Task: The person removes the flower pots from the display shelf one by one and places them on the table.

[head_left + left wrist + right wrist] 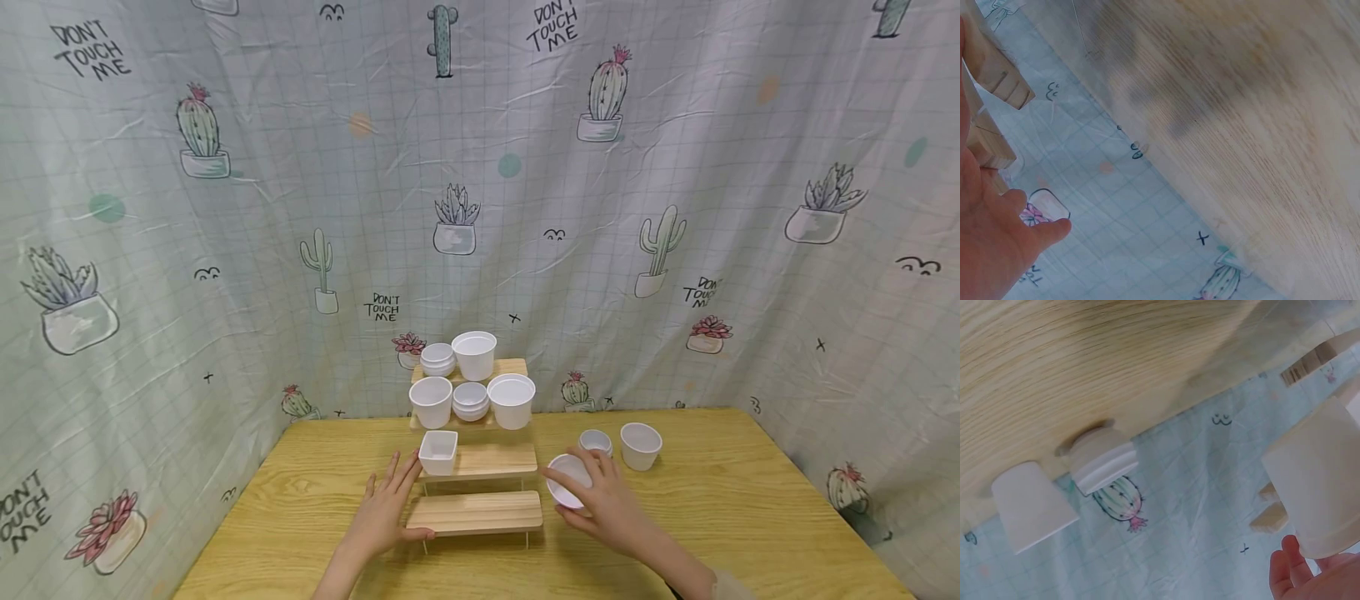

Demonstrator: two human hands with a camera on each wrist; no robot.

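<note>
My right hand (611, 510) grips a white round flowerpot (564, 483) by its rim, just right of the wooden tiered stand (480, 514). In the right wrist view the pot (1322, 478) stands out large above the fingertips (1280, 575). My left hand (382, 510) rests at the stand's left side, fingers extended, thumb at the end of the lowest step. Its fingertips reach close to a white square pot (438, 454) on the second step from the bottom. Nothing shows in the left palm.
On the stand's upper steps sit several white pots, among them a tall one (475, 358) and a ribbed one (471, 402). A small ribbed pot (596, 442) and a tapered pot (641, 447) stand on the table (720, 500), right. A cactus-print curtain (517, 275) surrounds it.
</note>
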